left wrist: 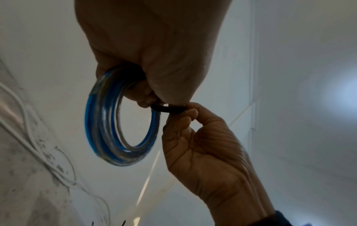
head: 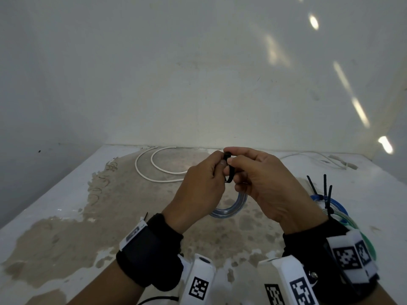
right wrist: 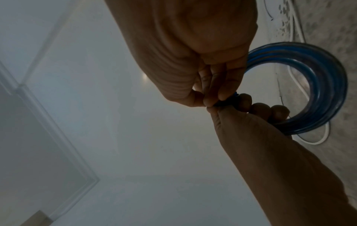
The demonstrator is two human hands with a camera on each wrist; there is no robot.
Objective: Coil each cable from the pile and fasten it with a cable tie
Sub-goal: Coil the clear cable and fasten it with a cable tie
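Right now the blue coil (head: 231, 208) hangs below both hands, its black cable tie (head: 228, 168) running upright between them. Left hand (head: 198, 183) grips coil and tie; right hand (head: 264, 179) pinches the tie — each equally near.

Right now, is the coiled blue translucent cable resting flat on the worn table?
No: in the left wrist view the coiled blue translucent cable hangs in the air, gripped by the left hand.

Worn white table (head: 55, 208), its paint rubbed away to a brown patch in the middle.
Beyond the fingertips a loose white cable (head: 154, 170) curves on it; to their right a thin white cord (head: 312, 156) trails away, and nearer lie tied coils (head: 339, 209), blue and green, black tie tails sticking up.
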